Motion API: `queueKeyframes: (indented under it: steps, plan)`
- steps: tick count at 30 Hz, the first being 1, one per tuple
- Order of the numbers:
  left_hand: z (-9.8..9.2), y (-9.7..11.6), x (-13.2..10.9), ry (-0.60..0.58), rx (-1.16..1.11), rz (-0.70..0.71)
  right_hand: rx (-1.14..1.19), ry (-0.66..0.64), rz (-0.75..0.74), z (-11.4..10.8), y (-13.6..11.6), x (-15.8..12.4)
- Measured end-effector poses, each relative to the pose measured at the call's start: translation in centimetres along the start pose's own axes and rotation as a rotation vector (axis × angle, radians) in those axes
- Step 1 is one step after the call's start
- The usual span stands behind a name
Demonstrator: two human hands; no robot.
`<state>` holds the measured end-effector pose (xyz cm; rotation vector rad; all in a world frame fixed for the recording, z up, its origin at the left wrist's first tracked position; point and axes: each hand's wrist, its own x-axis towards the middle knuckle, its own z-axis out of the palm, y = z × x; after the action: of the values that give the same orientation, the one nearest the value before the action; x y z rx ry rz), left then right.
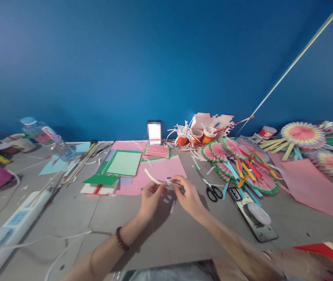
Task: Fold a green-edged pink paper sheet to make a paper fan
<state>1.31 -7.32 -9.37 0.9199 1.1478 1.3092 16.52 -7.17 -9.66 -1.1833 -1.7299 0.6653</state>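
Note:
A narrow white strip (152,177), likely paper or tape, is held between my two hands over the middle of the table. My left hand (151,197) pinches it with thumb and fingertips, and its free end curves up to the left. My right hand (188,195) is closed on the strip's other end, close to the left fingertips. A small dark spot shows at the right fingertips; I cannot make out what it is. Beneath the hands lies a short white strip (172,206). Just beyond the hands is a pink paper sheet (166,168).
Black-handled scissors (213,192) and a phone (252,216) lie to the right, beside folded paper fans (260,179). Green sheets (124,162) are stacked left of centre. Cups (209,135) stand by the wall. A power strip (17,220) and bottle (61,148) occupy the left.

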Motion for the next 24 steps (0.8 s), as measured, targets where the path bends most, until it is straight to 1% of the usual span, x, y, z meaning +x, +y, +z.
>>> queueKeyframes:
  steps: [12,14,16,18,21,24]
  plan:
    - [0.0,-0.1,0.2,0.001,-0.034,-0.008,0.040,-0.022,0.027,0.0,-0.2,0.0]
    - [-0.1,-0.2,0.2,-0.002,-0.025,-0.029,0.052,-0.024,0.026,0.1,-0.1,0.0]
    - [-0.3,-0.4,0.3,-0.016,-0.021,-0.051,0.067,-0.020,0.042,0.1,-0.1,0.1]
    - [-0.3,-0.6,0.3,-0.054,-0.016,-0.057,0.091,-0.022,0.064,0.1,-0.1,0.1]
    - [-0.2,-0.9,0.3,-0.085,0.007,-0.024,0.113,-0.031,0.078,0.0,-0.1,0.2]
    - [-0.1,-0.9,0.3,-0.025,0.071,0.110,0.117,-0.036,0.064,0.0,0.0,0.1]
